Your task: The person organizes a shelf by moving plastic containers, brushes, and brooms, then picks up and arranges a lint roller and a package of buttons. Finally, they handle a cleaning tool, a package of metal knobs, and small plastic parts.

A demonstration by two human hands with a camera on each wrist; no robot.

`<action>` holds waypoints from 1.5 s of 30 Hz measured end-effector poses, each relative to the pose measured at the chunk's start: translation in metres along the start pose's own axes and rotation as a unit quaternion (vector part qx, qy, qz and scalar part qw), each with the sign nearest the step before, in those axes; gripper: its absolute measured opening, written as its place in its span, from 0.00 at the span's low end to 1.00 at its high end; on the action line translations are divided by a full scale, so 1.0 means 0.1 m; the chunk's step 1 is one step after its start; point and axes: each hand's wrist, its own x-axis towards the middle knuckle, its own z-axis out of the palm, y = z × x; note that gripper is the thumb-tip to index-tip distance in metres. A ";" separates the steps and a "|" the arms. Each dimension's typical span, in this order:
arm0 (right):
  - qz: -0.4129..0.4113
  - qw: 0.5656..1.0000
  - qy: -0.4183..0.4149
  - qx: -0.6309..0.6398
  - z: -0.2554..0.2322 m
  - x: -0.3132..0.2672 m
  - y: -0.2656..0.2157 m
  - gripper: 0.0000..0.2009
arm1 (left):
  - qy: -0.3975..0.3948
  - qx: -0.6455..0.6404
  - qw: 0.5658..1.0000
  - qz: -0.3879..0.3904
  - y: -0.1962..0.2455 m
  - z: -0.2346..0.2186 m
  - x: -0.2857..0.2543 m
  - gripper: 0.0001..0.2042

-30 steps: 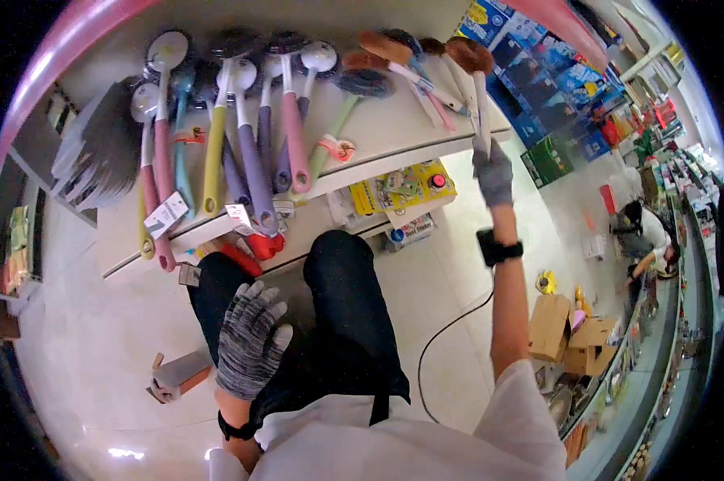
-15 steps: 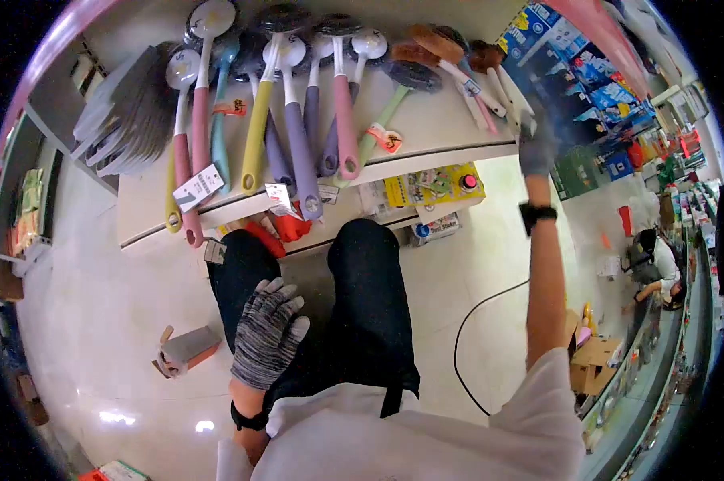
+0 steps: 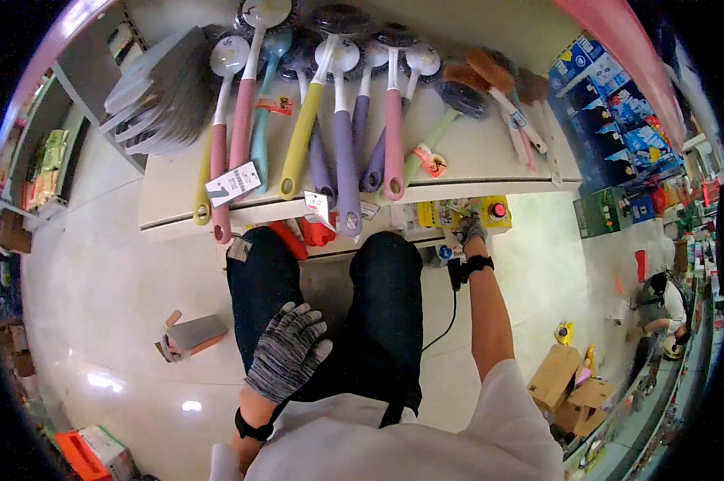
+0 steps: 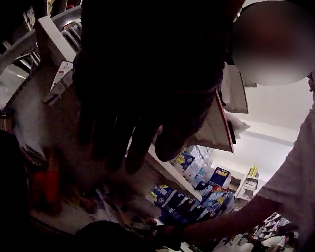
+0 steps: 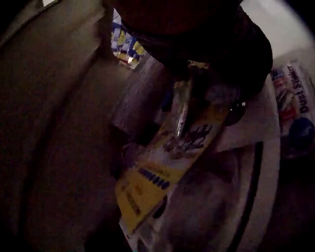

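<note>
Your left hand (image 3: 288,353), in the head view, lies over your thigh with fingers extended; your right hand (image 3: 471,231) is at the yellow package (image 3: 435,213) on the lower shelf (image 3: 342,246), below the long-handled brushes (image 3: 346,152). In the left wrist view, your left fingers are straight. In the right wrist view, your right hand is dark over the package's upper end; you cannot tell whether it grips. A "Dust" packet (image 5: 299,100) lies nearby.

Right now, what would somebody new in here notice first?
Probably the colourful long handles, pointing outward over the upper shelf's front edge. Then the grey stack fanned out to their left, and the bright yellow packaging underneath, where the gloved right hand is.
</note>
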 end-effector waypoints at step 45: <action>-0.623 0.495 -0.228 -0.561 0.22 -4.32 0.27 0.13 | 0.475 -0.364 0.787 -0.148 -0.89 -0.56 -0.62 0.23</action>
